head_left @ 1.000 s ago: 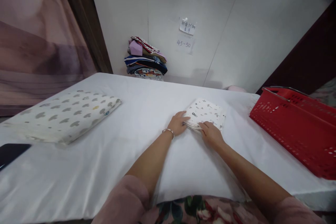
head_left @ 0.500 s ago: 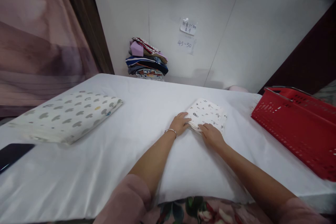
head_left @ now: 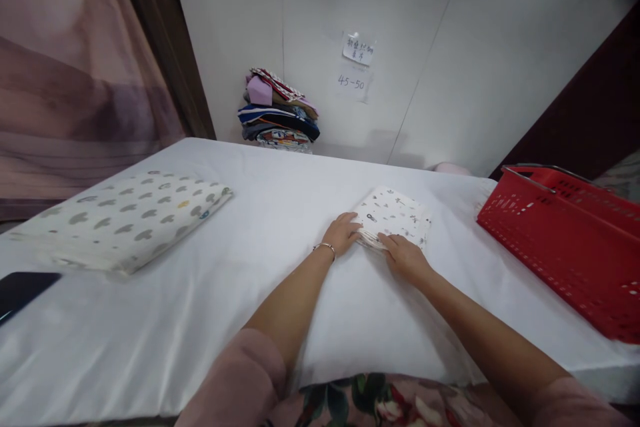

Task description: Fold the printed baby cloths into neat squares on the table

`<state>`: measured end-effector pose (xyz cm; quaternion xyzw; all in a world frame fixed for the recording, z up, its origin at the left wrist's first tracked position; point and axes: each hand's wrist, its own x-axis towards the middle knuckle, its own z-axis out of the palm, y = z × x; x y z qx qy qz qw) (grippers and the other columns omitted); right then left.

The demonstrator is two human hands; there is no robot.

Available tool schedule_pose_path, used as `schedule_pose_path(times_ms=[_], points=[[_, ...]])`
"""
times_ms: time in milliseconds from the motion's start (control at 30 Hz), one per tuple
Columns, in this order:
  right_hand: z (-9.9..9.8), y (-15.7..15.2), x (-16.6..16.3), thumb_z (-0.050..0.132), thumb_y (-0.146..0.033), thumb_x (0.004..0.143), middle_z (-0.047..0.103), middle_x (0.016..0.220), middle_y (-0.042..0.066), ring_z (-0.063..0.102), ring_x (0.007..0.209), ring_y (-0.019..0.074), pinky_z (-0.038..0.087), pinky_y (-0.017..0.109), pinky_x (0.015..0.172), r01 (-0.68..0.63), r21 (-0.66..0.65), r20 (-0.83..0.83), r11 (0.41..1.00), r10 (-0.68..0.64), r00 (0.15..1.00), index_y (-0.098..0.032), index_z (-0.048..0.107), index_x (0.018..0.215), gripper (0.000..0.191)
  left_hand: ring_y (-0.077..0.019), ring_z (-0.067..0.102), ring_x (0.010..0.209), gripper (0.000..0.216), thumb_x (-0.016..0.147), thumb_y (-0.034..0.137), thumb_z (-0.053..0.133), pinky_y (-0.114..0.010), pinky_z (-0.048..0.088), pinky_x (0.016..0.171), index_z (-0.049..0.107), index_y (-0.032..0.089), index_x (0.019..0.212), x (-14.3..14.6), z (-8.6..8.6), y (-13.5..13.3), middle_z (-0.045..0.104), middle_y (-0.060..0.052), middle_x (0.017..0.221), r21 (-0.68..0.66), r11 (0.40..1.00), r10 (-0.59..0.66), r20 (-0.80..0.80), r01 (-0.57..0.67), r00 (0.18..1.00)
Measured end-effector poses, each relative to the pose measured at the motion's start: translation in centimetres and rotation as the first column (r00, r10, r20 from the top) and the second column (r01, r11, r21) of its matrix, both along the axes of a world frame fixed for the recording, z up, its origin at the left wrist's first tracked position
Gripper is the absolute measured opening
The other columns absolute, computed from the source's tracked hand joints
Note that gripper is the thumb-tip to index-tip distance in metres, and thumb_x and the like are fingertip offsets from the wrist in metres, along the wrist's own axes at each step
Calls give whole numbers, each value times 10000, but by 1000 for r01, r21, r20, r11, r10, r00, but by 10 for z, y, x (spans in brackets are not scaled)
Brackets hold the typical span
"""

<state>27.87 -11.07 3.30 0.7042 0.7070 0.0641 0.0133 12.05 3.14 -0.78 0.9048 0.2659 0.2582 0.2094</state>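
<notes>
My left hand (head_left: 341, 233) and right hand (head_left: 406, 255) lie flat, fingers together, pressing the near edge of the folded printed cloth (head_left: 393, 217) at mid-worktop (head_left: 280, 213). Judged: the fold is being flattened; next comes an even lift. Red basket (head_left: 565, 240) right, clothes stack (head_left: 277, 107) far.

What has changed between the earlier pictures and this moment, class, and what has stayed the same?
Almost nothing has changed. The left hand and right hand stay pressed on the near edge of the folded patterned cloth, which has not visibly shifted on the white table. No hand has let go. The red basket, spotted pillow and clothes pile stay put.
</notes>
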Motion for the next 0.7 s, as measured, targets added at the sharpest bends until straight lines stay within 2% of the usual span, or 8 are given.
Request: schedule_pose_path(times_ms=[167, 267, 333, 400, 467, 567, 700], points=[[6, 1, 2, 290, -195, 884, 561, 1135, 102, 512, 973, 213, 391, 296, 724, 41, -31, -45, 999, -42, 998, -194, 362, 1334, 455, -212, 313, 1258, 278, 800, 258, 536, -382, 301, 1031, 610, 236, 1068, 0, 0, -1, 413, -43, 1346, -17, 1000, 10, 25, -10, 1000], [6, 4, 6, 299, -215, 886, 555, 1161, 82, 517, 985, 199, 390, 286, 747, 76, -19, -123, 997, -77, 989, -206, 367, 1328, 447, -207, 326, 1244, 412, 759, 242, 586, -372, 310, 1024, 533, 226, 1167, -3, 6, -3, 392, -51, 1354, -3, 999, 37, 66, -37, 997], [5, 7, 8, 309, -226, 884, 558, 1163, 70, 522, 984, 192, 387, 280, 763, 80, -17, -155, 997, -82, 984, -211, 376, 1320, 442, -203, 378, 1188, 466, 731, 231, 611, -357, 338, 996, 507, 209, 1185, -6, 12, -6, 445, -62, 1292, 39, 998, 55, 83, -58, 995], [6, 8, 10, 314, -232, 882, 568, 1149, 64, 530, 970, 193, 386, 280, 765, 82, -26, -169, 996, -85, 982, -215, 388, 1313, 438, -195, 447, 1086, 364, 739, 242, 599, -336, 382, 940, 555, 196, 1098, -10, 18, -11, 529, -59, 1152, 72, 991, 106, 85, -112, 991], [6, 8, 10, 323, -230, 876, 577, 1138, 63, 533, 969, 195, 385, 281, 769, 77, -32, -178, 996, -82, 981, -218, 397, 1307, 437, -180, 501, 968, 180, 788, 272, 538, -308, 425, 852, 610, 204, 937, -11, 21, -19, 577, -42, 995, 64, 982, 175, 50, -178, 983], [8, 8, 10, 336, -216, 865, 577, 1143, 61, 528, 991, 196, 383, 279, 788, 71, -22, -188, 997, -74, 979, -219, 404, 1306, 446, -156, 548, 857, 193, 843, 277, 442, -272, 446, 742, 626, 233, 806, -10, 18, -35, 606, -7, 876, 34, 983, 184, -78, -182, 980], [7, 7, 11, 335, -207, 860, 583, 1130, 54, 532, 987, 195, 391, 284, 785, 61, 4, -200, 998, -59, 978, -219, 408, 1303, 449, -158, 567, 917, 234, 834, 253, 447, -260, 442, 764, 596, 289, 1010, -2, 11, -55, 625, 14, 989, 54, 996, 76, -223, -66, 972]])
